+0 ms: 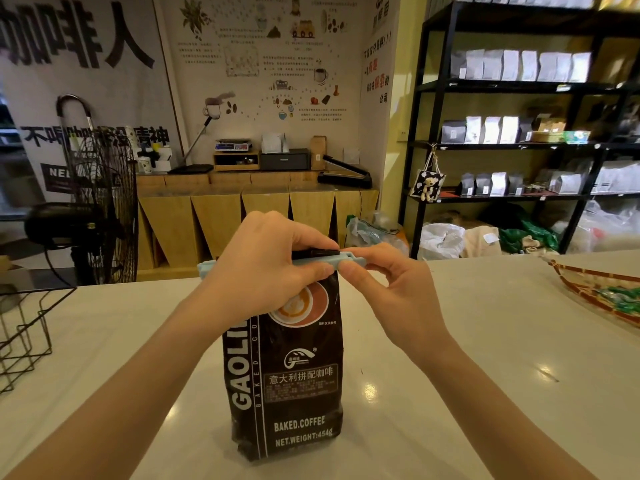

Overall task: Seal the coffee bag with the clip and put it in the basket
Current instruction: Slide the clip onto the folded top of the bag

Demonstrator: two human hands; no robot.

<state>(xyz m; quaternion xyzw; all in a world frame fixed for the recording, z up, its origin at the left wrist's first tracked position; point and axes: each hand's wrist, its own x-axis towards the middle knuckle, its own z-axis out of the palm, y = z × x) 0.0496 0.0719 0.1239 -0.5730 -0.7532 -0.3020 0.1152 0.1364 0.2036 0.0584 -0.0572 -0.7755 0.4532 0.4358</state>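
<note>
A dark brown coffee bag (294,382) stands upright on the white counter, straight in front of me. A light blue clip (349,262) lies across the bag's folded top, its left end poking out past my wrist. My left hand (263,261) wraps over the bag's top and the clip, thumb underneath and fingers on top. My right hand (388,285) pinches the clip's right end between thumb and forefinger. A black wire basket (24,327) sits at the counter's left edge.
A woven tray (588,289) holding green wrapped items sits at the counter's right edge. Beyond the counter are a standing fan (100,202), a wooden sideboard (242,209) and black shelves (519,140) stocked with bags.
</note>
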